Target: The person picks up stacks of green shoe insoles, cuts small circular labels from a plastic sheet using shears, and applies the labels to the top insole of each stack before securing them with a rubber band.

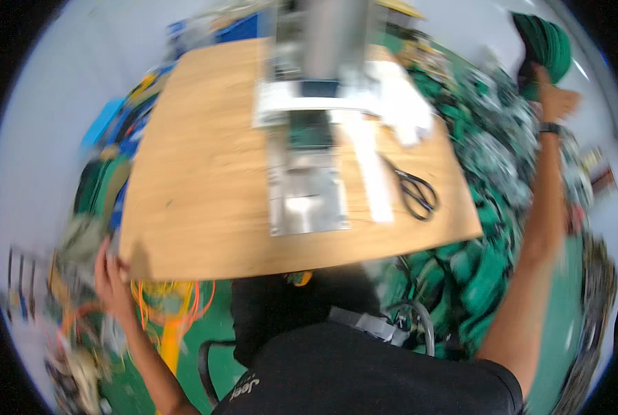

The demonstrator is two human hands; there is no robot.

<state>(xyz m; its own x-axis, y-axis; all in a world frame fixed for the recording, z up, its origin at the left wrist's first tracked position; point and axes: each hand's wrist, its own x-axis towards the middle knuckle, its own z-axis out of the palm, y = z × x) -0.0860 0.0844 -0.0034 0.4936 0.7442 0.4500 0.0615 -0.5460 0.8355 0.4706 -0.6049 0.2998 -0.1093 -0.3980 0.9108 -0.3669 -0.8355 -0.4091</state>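
At the far upper right my right hand [556,98], its arm stretched out and a dark band on the wrist, is closed on a stack of dark green curved pieces [545,48] that look like cap brims. My left hand [109,273] is beside the table's front left corner, fingers stretched and apart, with nothing seen in it. Near its fingertips lies a grey-green bundle [84,235], below another stack of green curved pieces [101,187]. Between my arms stands a wooden table [205,173] bearing a metal machine [316,97] with a shiny base plate [305,200].
Black-handled scissors [417,196] and a long white strip [371,173] lie right of the machine, near a white cloth-like heap [406,104]. Piles of green pieces and clear plastic [492,152] crowd the right side. Orange and yellow cords [174,311] lie on the green floor.
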